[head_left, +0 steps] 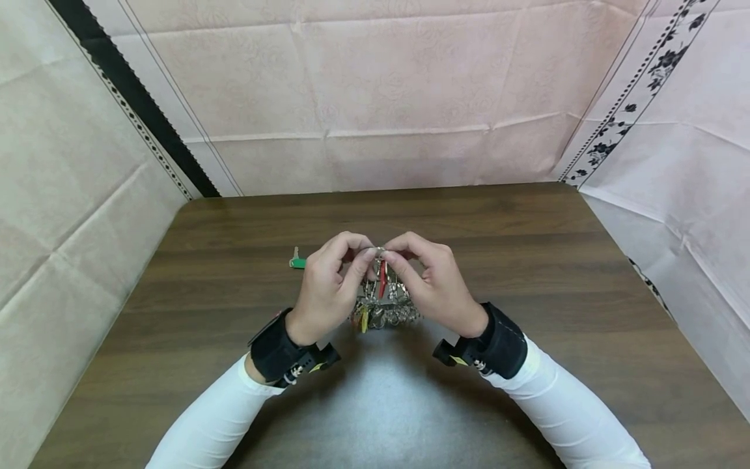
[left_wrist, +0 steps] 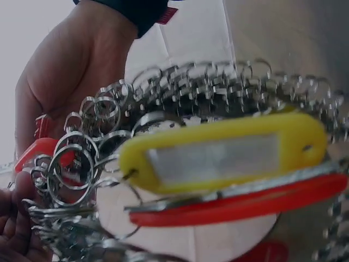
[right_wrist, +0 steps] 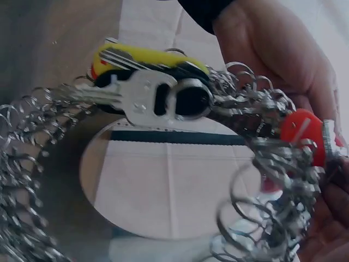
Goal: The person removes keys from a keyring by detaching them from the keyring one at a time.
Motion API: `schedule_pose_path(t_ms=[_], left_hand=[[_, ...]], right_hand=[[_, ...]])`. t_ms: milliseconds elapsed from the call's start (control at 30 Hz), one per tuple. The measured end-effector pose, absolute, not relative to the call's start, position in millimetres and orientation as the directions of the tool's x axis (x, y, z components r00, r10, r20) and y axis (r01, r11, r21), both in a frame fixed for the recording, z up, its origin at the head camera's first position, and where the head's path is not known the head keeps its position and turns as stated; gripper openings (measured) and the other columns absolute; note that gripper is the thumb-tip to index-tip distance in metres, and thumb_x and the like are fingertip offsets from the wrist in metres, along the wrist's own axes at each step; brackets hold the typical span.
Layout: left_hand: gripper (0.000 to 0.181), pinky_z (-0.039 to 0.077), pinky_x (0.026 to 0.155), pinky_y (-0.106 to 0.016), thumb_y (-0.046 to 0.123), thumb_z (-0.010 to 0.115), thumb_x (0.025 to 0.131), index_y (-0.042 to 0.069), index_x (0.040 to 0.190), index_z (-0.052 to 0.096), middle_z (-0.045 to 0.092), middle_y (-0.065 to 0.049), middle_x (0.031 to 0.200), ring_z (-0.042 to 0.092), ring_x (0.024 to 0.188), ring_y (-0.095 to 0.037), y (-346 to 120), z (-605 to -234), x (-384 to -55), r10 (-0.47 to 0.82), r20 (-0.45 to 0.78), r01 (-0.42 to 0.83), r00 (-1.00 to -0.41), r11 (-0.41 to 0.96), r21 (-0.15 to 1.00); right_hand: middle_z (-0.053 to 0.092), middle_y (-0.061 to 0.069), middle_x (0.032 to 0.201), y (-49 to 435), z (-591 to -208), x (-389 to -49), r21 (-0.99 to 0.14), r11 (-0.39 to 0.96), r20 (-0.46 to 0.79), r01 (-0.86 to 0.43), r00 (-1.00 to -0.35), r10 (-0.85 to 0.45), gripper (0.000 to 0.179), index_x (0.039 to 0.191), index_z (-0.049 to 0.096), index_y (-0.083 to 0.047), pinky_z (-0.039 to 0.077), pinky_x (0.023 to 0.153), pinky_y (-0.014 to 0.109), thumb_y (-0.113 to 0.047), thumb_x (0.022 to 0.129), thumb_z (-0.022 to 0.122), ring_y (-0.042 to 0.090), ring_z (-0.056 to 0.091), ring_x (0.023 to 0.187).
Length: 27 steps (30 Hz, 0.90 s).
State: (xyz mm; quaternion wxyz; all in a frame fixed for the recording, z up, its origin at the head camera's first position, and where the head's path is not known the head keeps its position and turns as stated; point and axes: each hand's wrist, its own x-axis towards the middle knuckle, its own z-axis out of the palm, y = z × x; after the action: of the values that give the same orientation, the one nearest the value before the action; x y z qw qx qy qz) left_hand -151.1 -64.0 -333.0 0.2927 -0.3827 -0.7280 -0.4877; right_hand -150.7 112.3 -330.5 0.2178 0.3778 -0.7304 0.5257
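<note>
My left hand point(head_left: 328, 290) and right hand point(head_left: 438, 280) meet above a round metal rack point(head_left: 383, 317) hung with many small rings. Thumb and forefinger of each pinch a small metal key ring point(head_left: 379, 251) between them. Just below it hangs a red key tag point(head_left: 383, 280). In the left wrist view a yellow key tag point(left_wrist: 223, 155) and a red tag point(left_wrist: 245, 204) hang from the rack's rings. A silver key point(right_wrist: 143, 101) on a ring shows in the right wrist view, with a yellow tag point(right_wrist: 152, 56) behind it. My fingertips are partly hidden there.
A key with a green tag point(head_left: 297, 262) lies on the wooden table point(head_left: 375, 410) left of my left hand. Inside the rack is a round mirror-like surface point(right_wrist: 169, 185). Pale patterned cloth point(head_left: 398, 98) hangs behind and at both sides.
</note>
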Motion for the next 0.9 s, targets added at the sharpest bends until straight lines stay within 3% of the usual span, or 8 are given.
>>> schedule_pose_path(t_ms=[267, 533, 667, 900], left_hand=[[0.009, 0.042, 0.059, -0.022, 0.011, 0.055, 0.096, 0.003, 0.100, 0.056, 0.052, -0.002, 0.085, 0.045, 0.073, -0.007, -73, -327, -151, 0.409, 0.769, 0.860, -0.491, 0.365, 0.355], [0.009, 0.045, 0.062, -0.022, 0.013, 0.055, 0.097, 0.004, 0.100, 0.057, 0.056, -0.002, 0.088, 0.047, 0.075, -0.007, -78, -322, -155, 0.517, 0.747, 0.889, -0.419, 0.402, 0.221], [0.008, 0.042, 0.061, -0.019, 0.011, 0.056, 0.096, 0.004, 0.099, 0.056, 0.054, -0.002, 0.085, 0.045, 0.072, -0.007, -79, -322, -154, 0.534, 0.727, 0.883, -0.431, 0.415, 0.219], [0.009, 0.039, 0.058, -0.020, 0.012, 0.052, 0.098, 0.004, 0.099, 0.056, 0.052, -0.002, 0.084, 0.042, 0.069, -0.007, -77, -325, -152, 0.477, 0.730, 0.859, -0.490, 0.405, 0.313]], right_hand=[[0.062, 0.000, 0.086, 119, -322, -149, -0.487, 0.280, 0.730, -0.827, -0.562, -0.389, 0.010, 0.095, 0.063, -0.007, 0.046, 0.068, 0.026, -0.012, 0.096, 0.054, 0.007, 0.054, 0.078], [0.063, 0.001, 0.087, 123, -318, -150, -0.396, 0.325, 0.719, -0.859, -0.510, -0.471, 0.010, 0.094, 0.063, -0.006, 0.043, 0.064, 0.026, -0.010, 0.096, 0.054, 0.008, 0.050, 0.076], [0.062, 0.001, 0.088, 123, -318, -151, -0.391, 0.327, 0.696, -0.860, -0.509, -0.506, 0.010, 0.095, 0.062, -0.005, 0.043, 0.065, 0.025, -0.011, 0.097, 0.054, 0.008, 0.050, 0.077], [0.062, 0.000, 0.088, 122, -320, -152, -0.440, 0.326, 0.679, -0.837, -0.548, -0.489, 0.010, 0.098, 0.061, -0.007, 0.045, 0.066, 0.024, -0.013, 0.097, 0.054, 0.006, 0.052, 0.076]])
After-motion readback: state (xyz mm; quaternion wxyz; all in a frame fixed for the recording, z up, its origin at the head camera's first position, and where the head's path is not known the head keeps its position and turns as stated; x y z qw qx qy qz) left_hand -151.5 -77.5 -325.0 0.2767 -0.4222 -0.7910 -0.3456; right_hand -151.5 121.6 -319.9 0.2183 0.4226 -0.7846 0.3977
